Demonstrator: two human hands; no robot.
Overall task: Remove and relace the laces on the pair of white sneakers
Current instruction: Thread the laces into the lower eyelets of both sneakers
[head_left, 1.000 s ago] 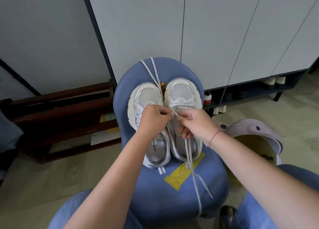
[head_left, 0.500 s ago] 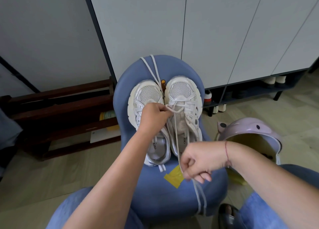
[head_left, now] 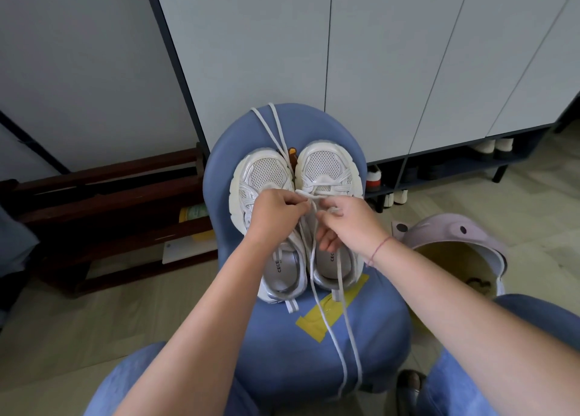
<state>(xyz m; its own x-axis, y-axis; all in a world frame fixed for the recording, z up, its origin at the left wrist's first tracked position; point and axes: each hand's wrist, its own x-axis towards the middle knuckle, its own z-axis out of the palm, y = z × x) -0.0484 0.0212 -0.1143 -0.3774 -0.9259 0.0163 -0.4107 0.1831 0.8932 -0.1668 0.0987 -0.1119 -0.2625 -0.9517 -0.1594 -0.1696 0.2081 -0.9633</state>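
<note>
White mesh-toed sneakers [head_left: 326, 167] sit side by side on a blue chair [head_left: 282, 353]; left hand [head_left: 276, 211] and right hand [head_left: 348, 224], nearly touching, each pinch one shoe's lace [head_left: 326, 320]

1. The left grip [head_left: 276, 215] lies back-up, with its knuckles toward the camera and its fingers curled under. Its thumb and forefinger pinch a white lace [head_left: 314, 196] at the inner edge.
2. The right grip [head_left: 348, 224] sits just beside it, fingertips almost meeting. It is turned partly palm-inward. Its thumb and forefinger close on the lace, and the lower fingers fold loosely toward the palm.
3. The left forearm is bare. It rises from the bottom middle and slants up and to the right, with the wrist straight.
4. The right forearm is also bare. It comes in from the lower right edge and slants up and to the left, with the wrist slightly bent.
5. Together the forearms form a V.
</note>
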